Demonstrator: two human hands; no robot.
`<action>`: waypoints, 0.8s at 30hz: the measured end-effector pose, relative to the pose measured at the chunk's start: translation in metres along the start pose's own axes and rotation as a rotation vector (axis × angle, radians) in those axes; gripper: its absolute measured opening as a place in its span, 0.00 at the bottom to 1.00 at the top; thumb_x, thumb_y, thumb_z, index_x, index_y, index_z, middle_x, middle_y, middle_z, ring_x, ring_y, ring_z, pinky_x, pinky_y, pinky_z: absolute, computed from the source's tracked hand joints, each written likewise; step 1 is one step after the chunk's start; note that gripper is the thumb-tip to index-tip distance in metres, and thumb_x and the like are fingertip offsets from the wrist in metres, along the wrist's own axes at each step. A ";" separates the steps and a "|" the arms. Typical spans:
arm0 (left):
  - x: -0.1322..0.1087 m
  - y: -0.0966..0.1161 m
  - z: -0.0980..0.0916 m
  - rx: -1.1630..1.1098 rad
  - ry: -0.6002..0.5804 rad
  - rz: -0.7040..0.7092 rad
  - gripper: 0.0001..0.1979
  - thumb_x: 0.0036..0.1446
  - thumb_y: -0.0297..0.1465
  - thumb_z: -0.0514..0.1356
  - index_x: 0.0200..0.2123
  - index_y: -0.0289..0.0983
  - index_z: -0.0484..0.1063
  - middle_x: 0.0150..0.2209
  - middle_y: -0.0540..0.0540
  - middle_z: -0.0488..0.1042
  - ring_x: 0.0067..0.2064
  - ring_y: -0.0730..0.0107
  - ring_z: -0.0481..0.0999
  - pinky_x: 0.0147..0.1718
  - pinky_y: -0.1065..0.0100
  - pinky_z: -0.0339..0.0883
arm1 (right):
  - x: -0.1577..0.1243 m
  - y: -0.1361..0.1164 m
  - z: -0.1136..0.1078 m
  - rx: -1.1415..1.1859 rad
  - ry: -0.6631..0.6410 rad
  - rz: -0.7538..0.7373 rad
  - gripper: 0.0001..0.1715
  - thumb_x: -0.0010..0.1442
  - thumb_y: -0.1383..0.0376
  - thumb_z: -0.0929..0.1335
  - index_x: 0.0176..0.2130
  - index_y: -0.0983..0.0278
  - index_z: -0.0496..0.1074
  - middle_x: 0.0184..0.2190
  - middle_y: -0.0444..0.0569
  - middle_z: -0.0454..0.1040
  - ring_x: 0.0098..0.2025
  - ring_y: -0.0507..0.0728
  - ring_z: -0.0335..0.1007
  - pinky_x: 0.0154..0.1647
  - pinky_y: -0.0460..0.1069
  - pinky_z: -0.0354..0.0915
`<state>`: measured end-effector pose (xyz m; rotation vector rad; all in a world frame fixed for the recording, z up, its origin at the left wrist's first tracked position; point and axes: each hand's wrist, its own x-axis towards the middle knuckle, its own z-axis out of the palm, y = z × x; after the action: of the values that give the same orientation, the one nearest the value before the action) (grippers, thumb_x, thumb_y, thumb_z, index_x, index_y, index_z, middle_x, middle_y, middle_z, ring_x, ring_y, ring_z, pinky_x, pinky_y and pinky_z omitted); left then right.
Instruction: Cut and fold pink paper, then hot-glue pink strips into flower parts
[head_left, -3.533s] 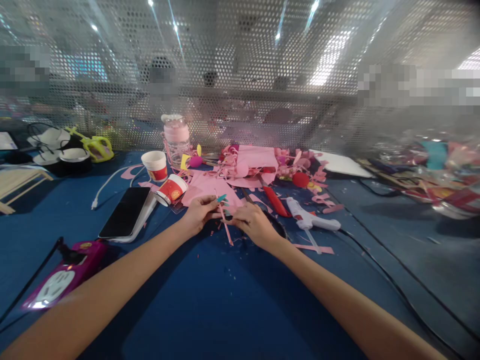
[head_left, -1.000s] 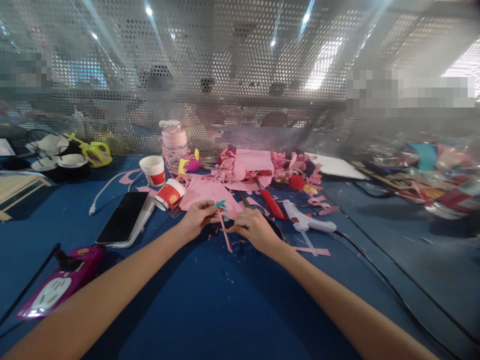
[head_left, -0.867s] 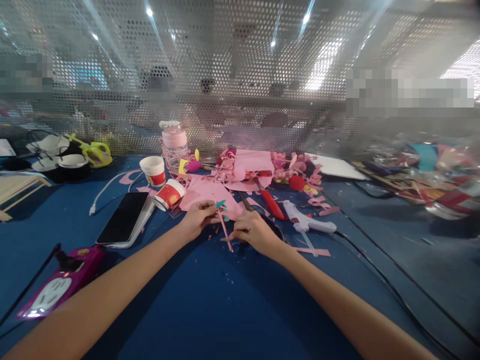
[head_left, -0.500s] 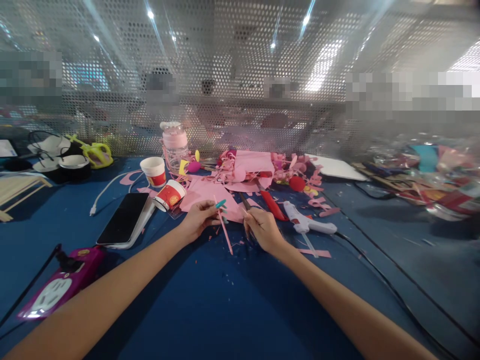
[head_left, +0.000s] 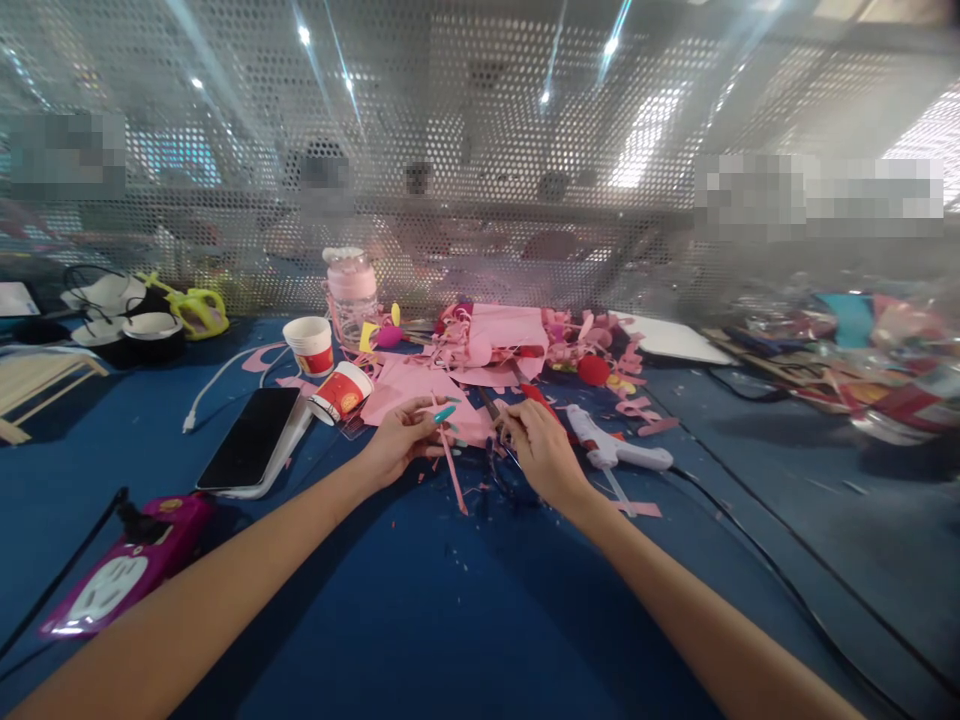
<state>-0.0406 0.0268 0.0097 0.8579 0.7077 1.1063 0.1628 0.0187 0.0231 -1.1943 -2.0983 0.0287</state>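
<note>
In the middle of the head view, my left hand (head_left: 405, 440) pinches a narrow pink paper strip (head_left: 454, 472) between thumb and fingers. The strip slants down toward me, over the blue table. To its right, my right hand (head_left: 541, 450) has its fingers closed around the middle of a pair of scissors (head_left: 491, 403). Their dark handles lie below the fingers and their blades point away; the fingers partly hide them. Beyond both hands lies a sheet of pink paper (head_left: 412, 382), with small pink scraps about it.
A white glue gun (head_left: 619, 448) with a black cord lies right of my right hand. A red-handled tool (head_left: 537, 396) is beside it. Paper cups (head_left: 341, 392), a phone (head_left: 251, 438) and a purple power strip (head_left: 127, 570) stand left. Pink cut-outs (head_left: 510, 335) heap at the back.
My right hand has shifted slightly right and its grip has loosened, so the scissors' handles now show below it. The left hand still holds the strip in nearly the same place.
</note>
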 end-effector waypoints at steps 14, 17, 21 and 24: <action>0.000 -0.001 -0.002 -0.056 0.031 0.021 0.16 0.40 0.27 0.68 0.32 0.35 0.65 0.28 0.48 0.76 0.28 0.65 0.78 0.21 0.72 0.72 | -0.003 -0.014 0.003 0.129 -0.022 0.029 0.09 0.61 0.65 0.58 0.30 0.63 0.62 0.26 0.48 0.66 0.32 0.55 0.62 0.33 0.49 0.59; 0.001 -0.001 -0.003 -0.063 0.059 0.012 0.16 0.41 0.27 0.67 0.35 0.35 0.67 0.29 0.48 0.75 0.27 0.67 0.77 0.21 0.73 0.72 | -0.002 -0.015 0.003 0.138 -0.021 0.032 0.10 0.61 0.64 0.58 0.29 0.63 0.62 0.26 0.47 0.66 0.31 0.55 0.63 0.33 0.49 0.59; 0.002 -0.002 -0.005 -0.084 0.033 0.016 0.17 0.39 0.26 0.68 0.34 0.37 0.66 0.26 0.51 0.73 0.24 0.69 0.77 0.18 0.73 0.72 | -0.003 -0.014 0.004 0.145 -0.023 0.040 0.09 0.61 0.64 0.58 0.30 0.63 0.62 0.26 0.48 0.66 0.31 0.55 0.64 0.33 0.49 0.59; 0.003 -0.003 -0.005 -0.103 0.007 0.018 0.18 0.37 0.27 0.69 0.32 0.37 0.65 0.24 0.53 0.72 0.23 0.69 0.76 0.17 0.74 0.71 | -0.004 -0.013 0.005 0.149 -0.034 0.049 0.08 0.60 0.65 0.59 0.31 0.64 0.63 0.27 0.48 0.67 0.31 0.55 0.64 0.32 0.49 0.59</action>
<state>-0.0429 0.0302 0.0042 0.7752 0.6440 1.1525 0.1511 0.0093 0.0213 -1.1628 -2.0566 0.2256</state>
